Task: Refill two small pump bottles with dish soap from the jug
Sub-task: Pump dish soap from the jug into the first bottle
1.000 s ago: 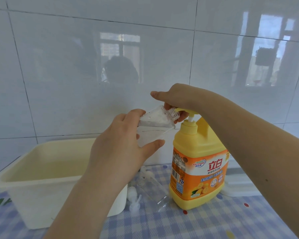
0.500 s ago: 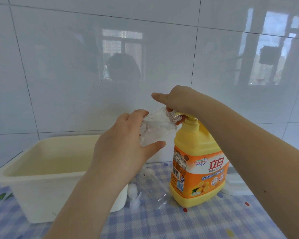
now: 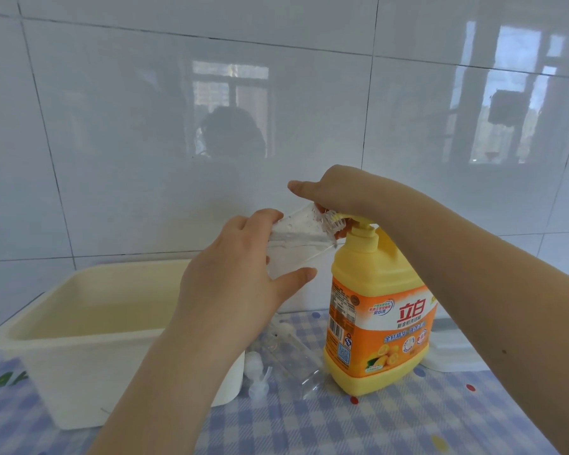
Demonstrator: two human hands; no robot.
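Dish soap jug (image 3: 376, 310), yellow plastic with orange label and yellow pump head (image 3: 362, 223), upright on blue-and-white checked tablecloth (image 3: 342, 425), right of centre.

Nearest the camera: second clear plastic pump bottle (image 3: 293, 359) lying on its side on the cloth, between cream rectangular plastic tub (image 3: 79, 366) and the jug's base. Just left of it, a loose white pump top (image 3: 256, 372), beside the tub's corner. Tub to the left, open, pale inside.

Above these, left hand (image 3: 234, 290) wrapped round a small clear plastic bottle (image 3: 296, 244), thumb below, fingers over the top; bottle held in the air, tilted, its open threaded neck up against the jug's pump nozzle. Droplets or film visible inside the clear wall; fill level not readable.

Right hand (image 3: 332, 188) on top of the pump head, palm down, thumb stretched out to the left; other fingers hidden under the hand, so curled or flat cannot be told.

Behind the right forearm, white flat lidded box (image 3: 454, 353) on the cloth, partly hidden.

Farthest back, glossy white tiled wall (image 3: 145, 142) with window reflections.
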